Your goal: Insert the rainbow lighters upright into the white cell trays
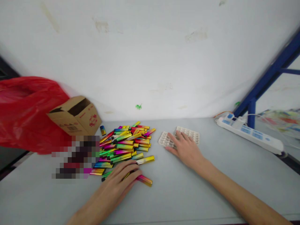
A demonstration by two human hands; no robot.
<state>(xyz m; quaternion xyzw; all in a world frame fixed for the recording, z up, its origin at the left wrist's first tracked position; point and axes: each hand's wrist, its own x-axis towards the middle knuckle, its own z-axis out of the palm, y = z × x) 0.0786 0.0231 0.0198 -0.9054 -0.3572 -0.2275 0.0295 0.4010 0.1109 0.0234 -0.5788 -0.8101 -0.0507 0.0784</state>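
Shiny slim sticks [124,146] in mixed metallic colours, some with black ends, lie heaped left of centre. At the near edge of this heap, my left hand [125,175] curls its fingers over a pink-and-gold stick [145,180]; the stick's far end pokes out past the fingertips. Another yellow stick [145,160] lies just beyond those fingers. My right hand [185,148] rests flat with fingers spread on a pale tray [194,135] of small round cups. Fingers and palm hide the tray's middle, so I cannot tell whether it is one piece or two.
An opened cardboard box [75,117] stands behind the heap, with a red plastic bag [30,115] to its left. A blurred-out patch [77,159] covers something left of the heap. At right, a white power strip [250,134] lies beside a blue metal frame [252,109].
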